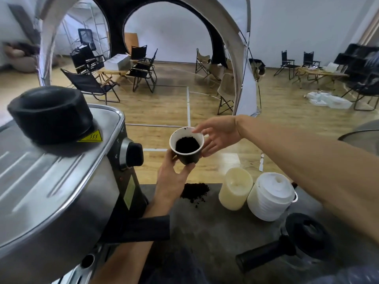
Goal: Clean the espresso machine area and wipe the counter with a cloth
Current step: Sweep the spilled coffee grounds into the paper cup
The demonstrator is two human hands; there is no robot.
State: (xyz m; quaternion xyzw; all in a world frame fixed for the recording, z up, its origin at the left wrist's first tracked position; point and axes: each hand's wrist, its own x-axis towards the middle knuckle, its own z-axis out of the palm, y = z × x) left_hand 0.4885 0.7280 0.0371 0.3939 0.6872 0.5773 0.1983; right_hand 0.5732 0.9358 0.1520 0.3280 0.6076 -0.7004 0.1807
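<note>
1. Head view, the cup: a dark paper cup (187, 144) with a white inside is held up in the air above the far edge of the grey counter (215, 226), just right of the espresso machine (61, 177). Dark coffee grounds (187, 144) lie in its bottom and specks cling to the inner wall.

2. Head view, the hands: the left hand (172, 177) grips the cup from below, thumb on the left side and fingers curled round the near side of the base. The right hand (217, 136) reaches in from the right with loose, nearly straight fingers; a fingertip rests at the far rim and others lie along the right wall, not clamped round it.

3. Head view, the mess: a small heap of spilled grounds (194, 192) lies on the counter at its far edge, beneath the cup and left of a cream roll (235, 189) and a stack of white lids (270, 195). A black-handled portafilter (287, 242) lies near right.

4. Handling, as a judgement: the cup should be light and thin-walled, so it will dent if squeezed hard; hold it low round the body and keep it upright, since the loose grounds would tip out.

5. The spilled heap is dry and crumbly, likely to scatter or smear; better gathered toward one spot than swept wide.

6. No cloth shows in this view.
</note>
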